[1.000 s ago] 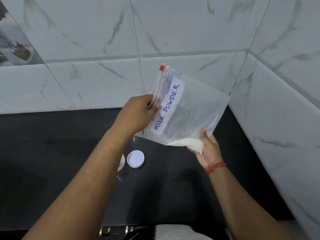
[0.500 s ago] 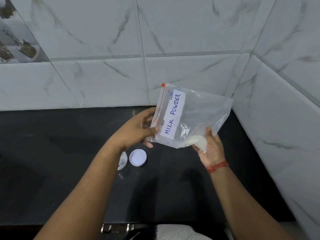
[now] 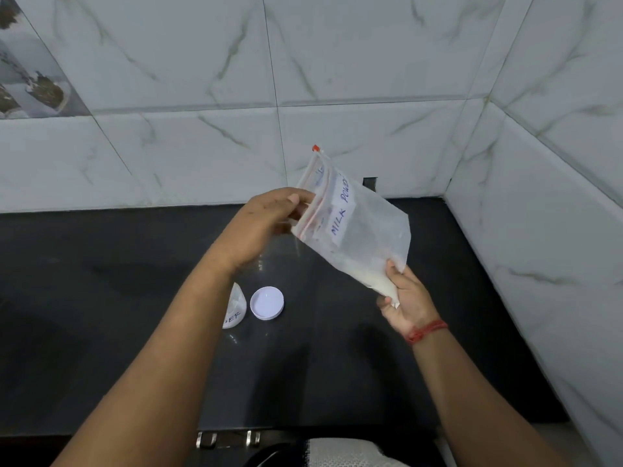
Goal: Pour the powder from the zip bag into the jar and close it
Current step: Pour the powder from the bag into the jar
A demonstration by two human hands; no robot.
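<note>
Counter (image 3: 101, 298) holds the jar (image 3: 234, 310) and lid (image 3: 267, 303) near its middle, the zip bag (image 3: 357, 237) hangs above, left hand (image 3: 266, 227) pinching its top, right hand (image 3: 403, 299) gripping its bottom corner, so powder (image 3: 381, 281) could spill if tipped too fast.

Home kitchen. Dark polished countertop (image 3: 101, 298) runs into a corner of white marble-look wall tiles (image 3: 337, 62); one decorative tile (image 3: 30, 79) at upper left. Metal drawer handle (image 3: 229, 438) under the counter's near edge. Bag's label (image 3: 340, 214) reads "MILK POW…".
</note>
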